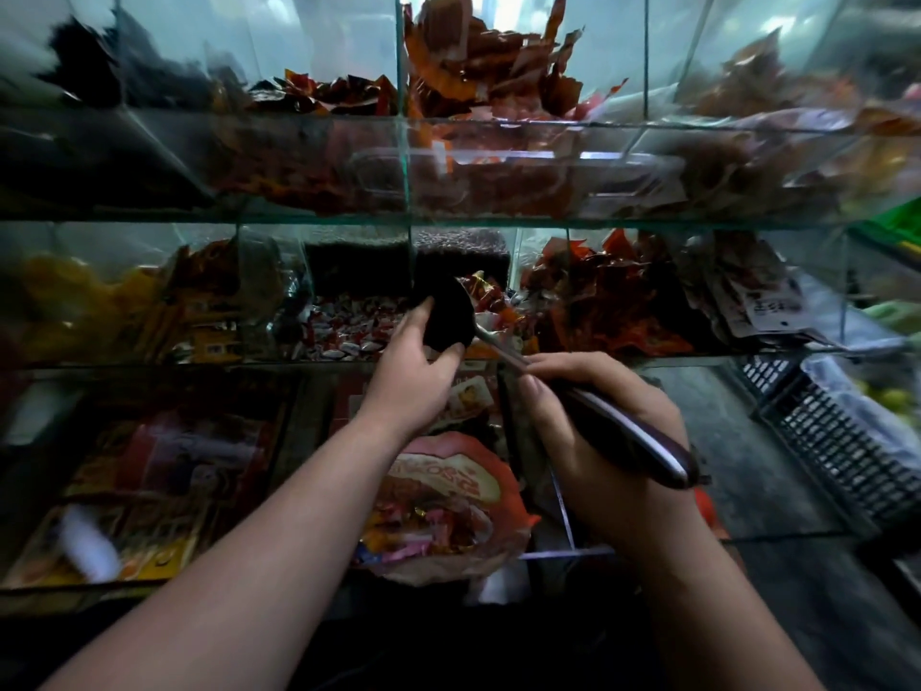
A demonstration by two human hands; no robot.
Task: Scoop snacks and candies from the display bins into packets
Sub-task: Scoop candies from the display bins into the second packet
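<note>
The small black plastic packet is held up in front of the middle row of the glass display, just above the red-and-white wrapped candies heaped in their glass bin. The left hand grips it from below, thumb on the near side and fingers curled round the far side. Touching its right edge is the thin metal neck of the long-handled scoop. The bowl is hidden by the packet, so I cannot tell whether it is loaded or already emptied. The right hand holds the dark maroon handle, fingers wrapped round it. The scoop's long axis runs from the handle's butt, low on the right by the wrist, up and leftward to the packet, so its working end points away from the person and to the left. This looks like the transfer step, scoop to packet. The next move probably calls for keeping the packet's mouth open and steady while the scoop tips, then going to a bin for more. Below the hands lies an open orange-red bag of mixed sweets, and black slatted plastic crates sit at the right.
</note>
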